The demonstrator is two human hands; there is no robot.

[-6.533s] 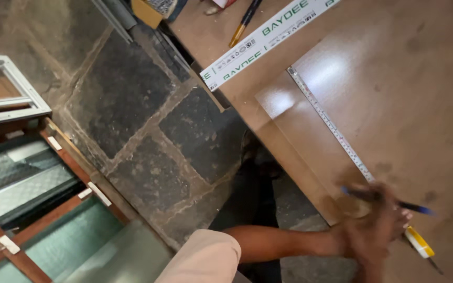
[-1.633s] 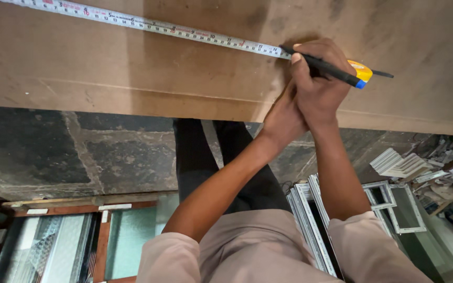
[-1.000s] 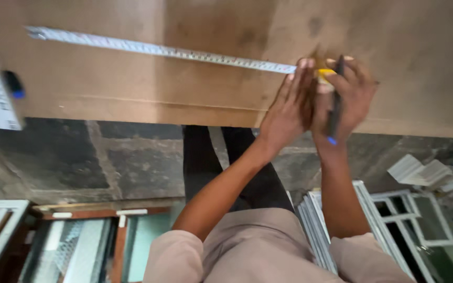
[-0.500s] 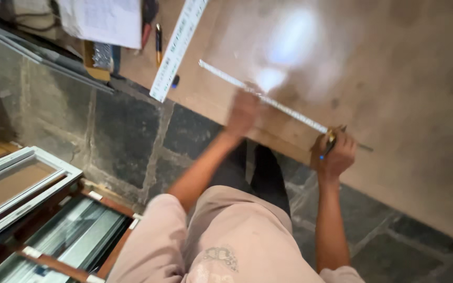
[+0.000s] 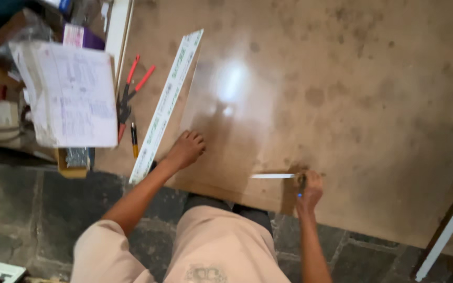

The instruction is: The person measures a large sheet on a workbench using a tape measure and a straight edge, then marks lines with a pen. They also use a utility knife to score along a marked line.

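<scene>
The left hand is lying on the wooden board, fingers curled loosely. Further along the board's near edge, the right hand is gripping a dark pen where the tape blade (blurred) ends.

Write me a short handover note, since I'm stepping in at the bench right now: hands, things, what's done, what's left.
Left hand: flat on the brown board, near its front edge, holding nothing.
Right hand: fingers closed on a dark pen and on the end of the tape measure, of which only a short length shows, lying on the board.
A long white strip lies diagonally left of the left hand; red-handled pliers and a pencil lie beyond it, beside a sheet of paper.
Done: no mark can be made out on the board.
Left: probably marking at the tape.
</scene>
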